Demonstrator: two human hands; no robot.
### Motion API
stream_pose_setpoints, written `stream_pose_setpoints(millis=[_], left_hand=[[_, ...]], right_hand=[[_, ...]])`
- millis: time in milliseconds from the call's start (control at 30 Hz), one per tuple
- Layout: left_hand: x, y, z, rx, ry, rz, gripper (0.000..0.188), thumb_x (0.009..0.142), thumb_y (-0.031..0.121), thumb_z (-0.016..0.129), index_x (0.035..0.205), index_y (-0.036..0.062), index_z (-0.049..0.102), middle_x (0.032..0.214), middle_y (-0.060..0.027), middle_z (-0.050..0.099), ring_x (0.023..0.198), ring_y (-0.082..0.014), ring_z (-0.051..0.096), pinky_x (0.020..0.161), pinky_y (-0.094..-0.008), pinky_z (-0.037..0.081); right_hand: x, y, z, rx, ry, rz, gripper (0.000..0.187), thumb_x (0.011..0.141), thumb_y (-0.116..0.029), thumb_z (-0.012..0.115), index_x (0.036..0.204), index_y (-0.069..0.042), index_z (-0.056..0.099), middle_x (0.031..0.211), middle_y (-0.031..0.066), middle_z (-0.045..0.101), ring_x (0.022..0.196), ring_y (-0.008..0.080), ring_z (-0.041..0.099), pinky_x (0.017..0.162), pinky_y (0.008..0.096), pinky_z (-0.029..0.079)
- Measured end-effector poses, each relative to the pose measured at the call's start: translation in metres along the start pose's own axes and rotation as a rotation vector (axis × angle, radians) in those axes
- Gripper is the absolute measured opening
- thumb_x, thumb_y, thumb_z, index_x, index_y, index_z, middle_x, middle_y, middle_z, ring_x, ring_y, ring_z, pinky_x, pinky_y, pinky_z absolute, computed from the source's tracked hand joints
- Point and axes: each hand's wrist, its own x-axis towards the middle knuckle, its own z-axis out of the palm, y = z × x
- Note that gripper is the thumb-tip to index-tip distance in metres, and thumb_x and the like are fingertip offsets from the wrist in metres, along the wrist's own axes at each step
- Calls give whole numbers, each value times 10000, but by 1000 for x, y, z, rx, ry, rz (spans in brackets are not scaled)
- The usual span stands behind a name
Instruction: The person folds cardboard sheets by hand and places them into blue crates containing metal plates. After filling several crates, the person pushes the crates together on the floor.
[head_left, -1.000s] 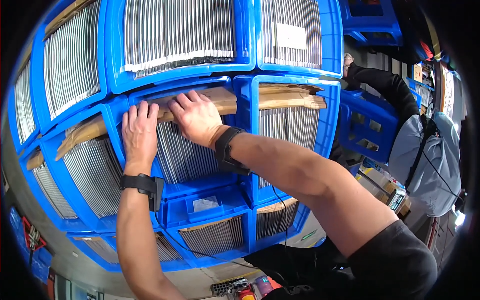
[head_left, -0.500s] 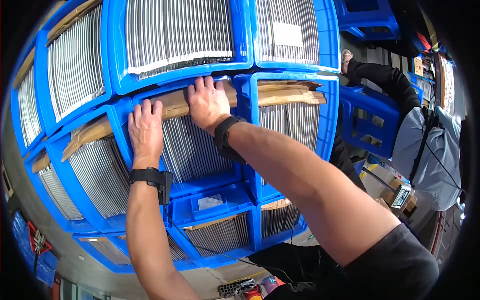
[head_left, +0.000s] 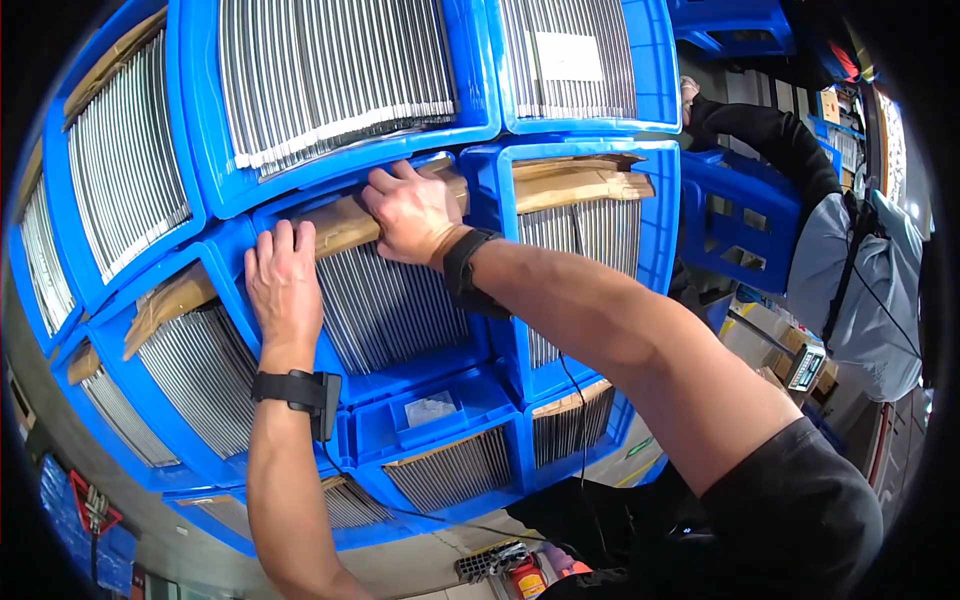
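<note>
Head view, pale slip: near side of the middle crate.
Left hand: crate's far left; grip cannot be told.
Right hand: bent over cardboard along crate's far edge; grip unclear.
White label: beyond crate, rightward; print illegible.

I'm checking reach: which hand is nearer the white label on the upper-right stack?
Right: the right hand is at the brown cardboard, lower and left of the white label; the left hand is farther left and lower.
</note>
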Motion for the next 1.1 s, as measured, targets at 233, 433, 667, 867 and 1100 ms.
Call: stream_pose_setpoints(millis=[233,433,667,867,1100], left_hand=[[2,-1,1,-46,-3,54,191,774,85,497,956,95,555,908,-57,533,865,-221,510,734,-349,405],[5,1,7,-31,17,24,181,780,99,497,949,97,561,909,-54,546,890,-217,518,757,-349,417],[11,0,11,-25,46,15,206,765,72,499,955,88,577,886,-63,553,843,-232,537,727,-351,437],[10,1,13,-12,33,-9,148,778,105,503,906,100,576,867,-52,562,838,-226,553,703,-347,450],[14,0,10,-9,6,12,181,770,82,493,928,85,582,855,-67,567,828,-238,563,692,-353,450]], right_hand=[[-5,-4,2,7,-11,91,326,517,-211,711,800,-87,610,875,43,545,899,254,539,702,363,499],[-8,-8,6,-19,-4,138,313,514,-209,701,786,-92,600,865,37,542,898,247,534,695,362,499],[-4,2,15,-20,121,98,230,508,-167,637,714,-105,557,772,26,515,801,242,531,609,354,486],[-6,0,19,-29,140,97,220,513,-180,632,712,-107,572,769,27,522,773,242,539,591,361,484],[-3,6,20,-39,94,53,220,521,-191,634,719,-109,584,776,26,534,774,241,551,592,363,485]])
